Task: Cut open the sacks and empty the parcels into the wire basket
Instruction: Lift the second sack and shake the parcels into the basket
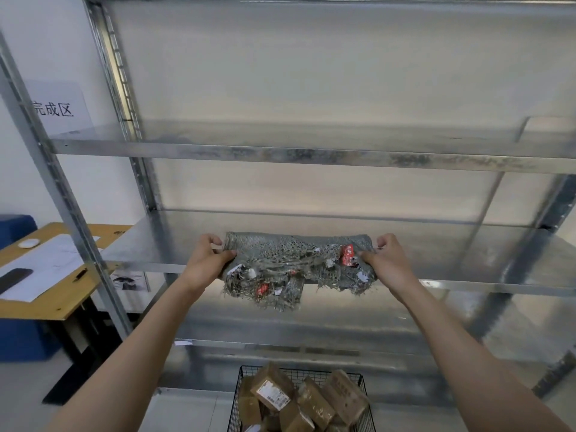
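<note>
I am facing a galvanised metal rack (311,157) set against a white wall (46,42).
Its shelves are catching a soft, smeared sheen of light, and a slotted upright (124,88) is running up its left side. A white sign (53,109) with black Chinese characters is showing at my left by that upright. Lower down, a wooden desk (62,304) on dark legs is carrying white paper sheets (46,269), a dark flat device (14,279), a small white round object (28,243) and a pen (80,274). Something blue (15,226) is sitting behind it. The floor (18,400) is looking pale grey.

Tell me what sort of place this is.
Probably a parcel sorting room: galvanised metal shelving, a wire basket of taped cardboard parcels, and a worn woven sack being handled.
</note>
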